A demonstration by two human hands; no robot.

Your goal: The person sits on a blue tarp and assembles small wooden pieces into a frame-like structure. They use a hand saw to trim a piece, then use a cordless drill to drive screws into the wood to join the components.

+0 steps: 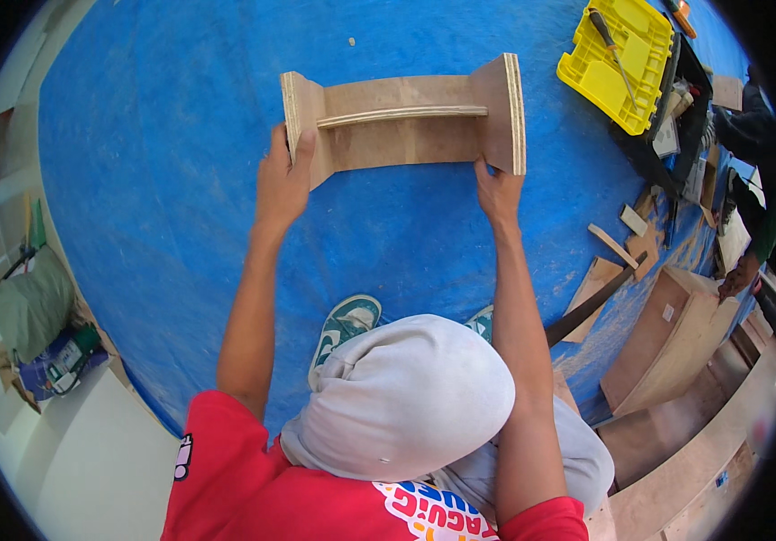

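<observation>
head-worn fisheye view from above, facing steeply down, near both hands [283,185], blue sheet [163,171] beneath

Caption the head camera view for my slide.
Left hand and right hand hold a brown H-shaped plywood frame by its ends, blue plastic tarp behind.

The place looks like a makeshift woodworking workshop, set up at floor level on a wide blue tarp [181,153]. Woodwork shows it: a plywood frame [397,93] with bare, layered edges, a boxlike wooden piece [648,338] at the right, and loose offcuts [633,220] near pale dust on the tarp. Beyond these, a screwdriver [618,61] lies on a yellow plastic tray [589,74], next to a dark container [649,162] packed with assorted gear.
</observation>
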